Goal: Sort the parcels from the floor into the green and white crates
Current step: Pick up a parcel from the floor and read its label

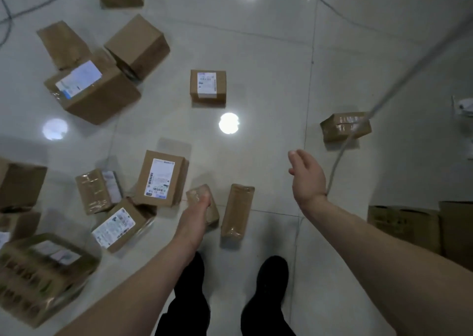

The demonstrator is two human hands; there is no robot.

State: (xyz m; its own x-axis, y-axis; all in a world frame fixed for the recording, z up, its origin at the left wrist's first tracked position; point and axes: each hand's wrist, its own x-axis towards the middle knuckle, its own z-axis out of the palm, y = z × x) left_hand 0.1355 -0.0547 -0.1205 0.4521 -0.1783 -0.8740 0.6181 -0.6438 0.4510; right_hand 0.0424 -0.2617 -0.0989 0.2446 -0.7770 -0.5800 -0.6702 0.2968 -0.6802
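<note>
Shoes [271, 276] stand on the shiny floor [268, 54]. Just ahead, the left hand [199, 206] holds a small taped parcel [195, 192] tight. It may slip, since the tape looks slick. The right hand [307, 177] hangs open, holding nothing. A grey cord [341, 151] beside it could snag. Farther off, the middle has open room; no crates are in view.

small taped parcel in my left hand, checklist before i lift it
1. Left hand grips the small taped parcel: ok.
2. Right hand open and free: ok.
3. Long taped parcel alongside lies apart from it: ok, narrow gap.
4. Grey cable clear of the right wrist: not ok, it runs right beside it.
5. Green or white crate in sight: not ok, neither shows.
6. Label on the held parcel: cannot tell.
</note>
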